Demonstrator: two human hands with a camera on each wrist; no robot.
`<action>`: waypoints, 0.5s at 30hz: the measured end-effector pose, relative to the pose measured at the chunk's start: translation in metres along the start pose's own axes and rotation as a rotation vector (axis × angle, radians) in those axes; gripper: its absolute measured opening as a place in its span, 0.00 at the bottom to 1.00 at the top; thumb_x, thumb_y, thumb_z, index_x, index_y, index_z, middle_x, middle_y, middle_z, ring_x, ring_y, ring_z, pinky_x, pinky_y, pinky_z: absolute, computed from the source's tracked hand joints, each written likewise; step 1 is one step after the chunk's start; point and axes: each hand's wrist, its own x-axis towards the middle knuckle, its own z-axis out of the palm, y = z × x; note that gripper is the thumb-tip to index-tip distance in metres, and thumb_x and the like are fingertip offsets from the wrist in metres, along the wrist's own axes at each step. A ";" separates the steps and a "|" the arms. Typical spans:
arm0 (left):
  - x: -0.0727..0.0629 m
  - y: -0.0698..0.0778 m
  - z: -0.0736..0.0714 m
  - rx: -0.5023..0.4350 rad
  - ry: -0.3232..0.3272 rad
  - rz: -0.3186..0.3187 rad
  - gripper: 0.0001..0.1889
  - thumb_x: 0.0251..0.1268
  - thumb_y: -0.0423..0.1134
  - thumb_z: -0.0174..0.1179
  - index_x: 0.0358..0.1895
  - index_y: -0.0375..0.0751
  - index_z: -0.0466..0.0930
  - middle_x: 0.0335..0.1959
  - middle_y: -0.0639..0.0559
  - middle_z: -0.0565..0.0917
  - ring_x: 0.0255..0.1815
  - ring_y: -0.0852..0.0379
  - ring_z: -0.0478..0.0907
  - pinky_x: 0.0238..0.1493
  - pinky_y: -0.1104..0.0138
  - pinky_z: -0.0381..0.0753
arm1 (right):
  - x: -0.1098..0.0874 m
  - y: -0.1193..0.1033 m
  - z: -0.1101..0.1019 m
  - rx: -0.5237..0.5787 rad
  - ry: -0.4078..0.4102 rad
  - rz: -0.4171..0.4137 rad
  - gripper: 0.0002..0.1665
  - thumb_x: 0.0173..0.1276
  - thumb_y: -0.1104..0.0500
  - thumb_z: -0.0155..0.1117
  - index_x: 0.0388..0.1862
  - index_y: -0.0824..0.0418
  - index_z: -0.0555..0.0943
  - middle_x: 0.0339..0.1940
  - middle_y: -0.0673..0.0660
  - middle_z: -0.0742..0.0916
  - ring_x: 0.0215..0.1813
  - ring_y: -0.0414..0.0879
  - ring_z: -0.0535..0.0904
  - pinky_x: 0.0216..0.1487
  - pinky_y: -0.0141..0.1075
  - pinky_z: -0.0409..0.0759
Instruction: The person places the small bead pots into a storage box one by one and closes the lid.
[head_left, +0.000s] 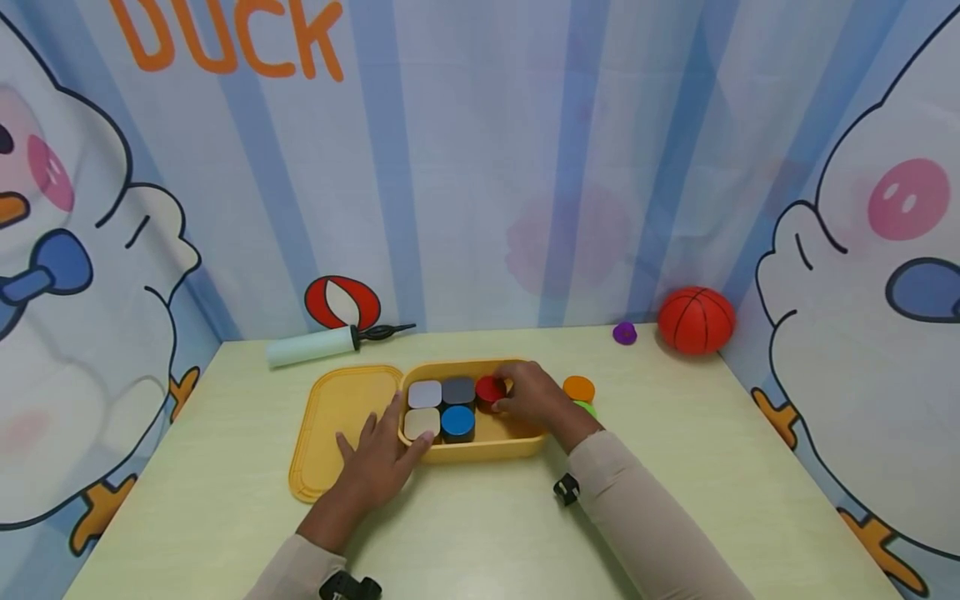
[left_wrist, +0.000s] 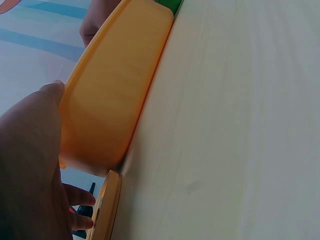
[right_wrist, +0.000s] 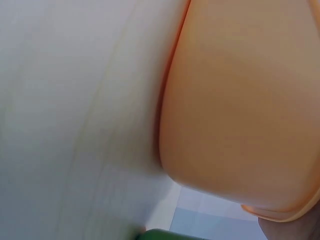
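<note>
A yellow plastic box (head_left: 480, 452) stands on the table, holding several small pots with coloured lids: white (head_left: 424, 394), dark grey (head_left: 458, 390), cream (head_left: 422, 424) and blue (head_left: 457, 422). Inside it, my right hand (head_left: 534, 395) pinches a red pot (head_left: 490, 390) beside the grey one. My left hand (head_left: 378, 462) rests against the box's left end with fingers spread, its thumb at the near rim. Some of its fingers reach over the yellow lid (head_left: 326, 450). In the right wrist view the box wall (right_wrist: 240, 110) hides the fingers and the red pot.
An orange pot (head_left: 578, 388) and a partly hidden green one (head_left: 585, 408) stand right of the box. Along the back are a pale green hand pump (head_left: 315, 347), a small purple object (head_left: 624, 333) and a red ball (head_left: 696, 321). A printed curtain (head_left: 480, 167) hangs behind.
</note>
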 end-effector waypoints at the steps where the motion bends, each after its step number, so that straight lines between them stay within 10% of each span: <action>1: 0.000 0.000 0.000 -0.001 -0.001 0.000 0.52 0.80 0.77 0.44 0.93 0.55 0.35 0.91 0.41 0.57 0.91 0.25 0.43 0.77 0.19 0.16 | 0.000 0.000 0.000 0.001 -0.002 -0.002 0.22 0.68 0.66 0.80 0.60 0.64 0.88 0.55 0.59 0.91 0.45 0.48 0.86 0.56 0.42 0.90; 15: -0.001 0.001 -0.002 0.005 -0.011 -0.011 0.52 0.79 0.78 0.43 0.93 0.56 0.34 0.91 0.40 0.57 0.92 0.25 0.43 0.76 0.19 0.16 | -0.004 -0.001 -0.013 -0.063 -0.032 -0.077 0.25 0.69 0.70 0.78 0.64 0.68 0.86 0.61 0.64 0.91 0.47 0.51 0.92 0.55 0.43 0.92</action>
